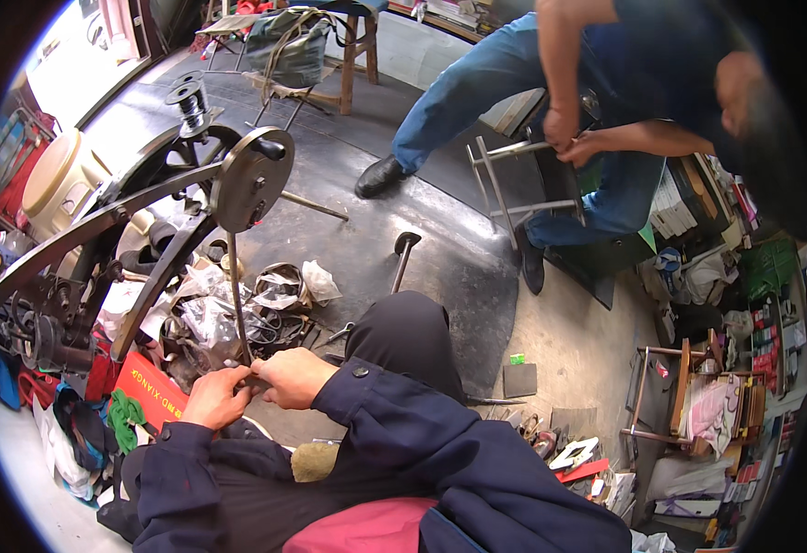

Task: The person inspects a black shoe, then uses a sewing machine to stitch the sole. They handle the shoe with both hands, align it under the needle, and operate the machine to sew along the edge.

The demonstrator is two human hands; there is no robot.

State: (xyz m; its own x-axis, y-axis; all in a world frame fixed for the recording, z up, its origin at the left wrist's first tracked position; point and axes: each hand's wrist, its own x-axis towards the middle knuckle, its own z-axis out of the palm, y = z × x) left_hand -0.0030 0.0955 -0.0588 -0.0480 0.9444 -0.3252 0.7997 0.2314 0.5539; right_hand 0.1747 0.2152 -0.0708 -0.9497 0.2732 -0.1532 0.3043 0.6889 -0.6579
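We cannot tell what, if anything, the left hand [217,398] and right hand [297,376] hold: they hide the spot between them. What the yellowish lump [314,462] is, we cannot make out. The green cloth [126,415] covers part of the red box [150,387]. Many pieces in the heap [214,309] are too small for us to name. The co-worker's torso [657,64] is blurred and cut off by the upper edge.

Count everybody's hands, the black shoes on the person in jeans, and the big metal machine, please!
Wearer's left hand and right hand: 2
Other person's hands: 2
Black shoes: 2
Big metal machine: 1
Total: 7
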